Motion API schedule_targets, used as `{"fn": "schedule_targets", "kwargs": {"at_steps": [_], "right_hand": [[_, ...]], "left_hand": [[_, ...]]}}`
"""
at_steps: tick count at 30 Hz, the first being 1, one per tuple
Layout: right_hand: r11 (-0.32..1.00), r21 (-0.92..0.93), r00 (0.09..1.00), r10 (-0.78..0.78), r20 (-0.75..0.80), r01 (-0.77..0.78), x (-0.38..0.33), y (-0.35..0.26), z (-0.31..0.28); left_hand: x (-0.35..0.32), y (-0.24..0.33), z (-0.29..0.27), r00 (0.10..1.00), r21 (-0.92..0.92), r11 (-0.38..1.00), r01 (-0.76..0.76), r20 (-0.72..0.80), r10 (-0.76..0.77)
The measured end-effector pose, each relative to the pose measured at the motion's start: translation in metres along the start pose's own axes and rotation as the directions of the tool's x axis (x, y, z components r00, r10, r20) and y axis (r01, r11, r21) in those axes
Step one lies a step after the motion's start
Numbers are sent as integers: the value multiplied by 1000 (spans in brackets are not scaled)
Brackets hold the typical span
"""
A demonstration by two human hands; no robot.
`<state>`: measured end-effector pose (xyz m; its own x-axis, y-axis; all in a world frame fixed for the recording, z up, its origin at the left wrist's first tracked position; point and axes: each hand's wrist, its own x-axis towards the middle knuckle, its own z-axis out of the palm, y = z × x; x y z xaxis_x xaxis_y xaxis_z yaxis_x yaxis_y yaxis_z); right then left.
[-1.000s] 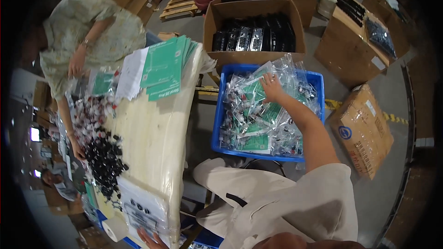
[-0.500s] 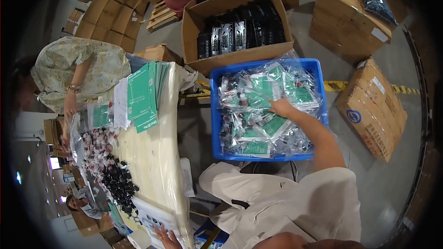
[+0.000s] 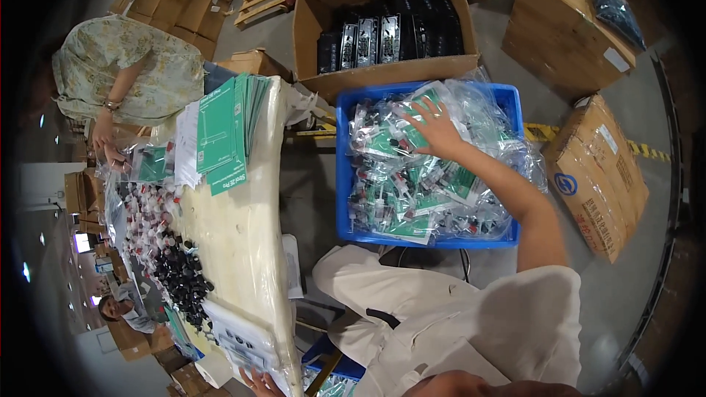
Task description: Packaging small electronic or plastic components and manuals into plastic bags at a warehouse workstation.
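Note:
My right hand [image 3: 437, 132] lies over the far part of a blue plastic bin [image 3: 343, 198], its fingers spread on the heap of clear plastic bags [image 3: 412, 184]. The bags contain green printed leaflets and small parts with red, white and black pieces. My left hand [image 3: 259, 382] rests by the near end of the table, beside a stack of printed white sheets or bags [image 3: 239, 338]. Its fingers are apart and seem to grip nothing; the rest of that hand is cut off by the lower rim.
On the table [image 3: 235, 242] lie green leaflets [image 3: 224, 132], white papers [image 3: 188, 143], black parts [image 3: 185, 279] and red-and-white parts [image 3: 151, 220]. A co-worker's hand [image 3: 103, 134] handles a bag. An open carton [image 3: 390, 73] of black packages stands beyond the bin; a closed carton [image 3: 599, 176] is right.
My right hand has moved away and leftward across the bags, and its fingers have spread out. The bags at the bin's right side have shifted. My left hand stays by the table's end.

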<state>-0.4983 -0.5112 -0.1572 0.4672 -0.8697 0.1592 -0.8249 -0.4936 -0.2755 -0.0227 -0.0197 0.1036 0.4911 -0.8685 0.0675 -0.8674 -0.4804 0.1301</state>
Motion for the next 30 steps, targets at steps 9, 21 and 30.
{"fn": "schedule_targets", "kwargs": {"at_steps": [9, 21, 30], "right_hand": [[902, 43, 889, 413, 197, -429, -41, 23, 131], [951, 67, 926, 309, -218, -302, -73, 59, 23], [769, -51, 771, 637, -19, -637, -222, 28, 152]], "left_hand": [[27, 20, -20, 998, 76, 996, -51, 41, 48], [21, 2, 11, 997, -94, 994, -51, 48, 56], [39, 52, 24, 981, -56, 998, -5, 193, 16]]}}
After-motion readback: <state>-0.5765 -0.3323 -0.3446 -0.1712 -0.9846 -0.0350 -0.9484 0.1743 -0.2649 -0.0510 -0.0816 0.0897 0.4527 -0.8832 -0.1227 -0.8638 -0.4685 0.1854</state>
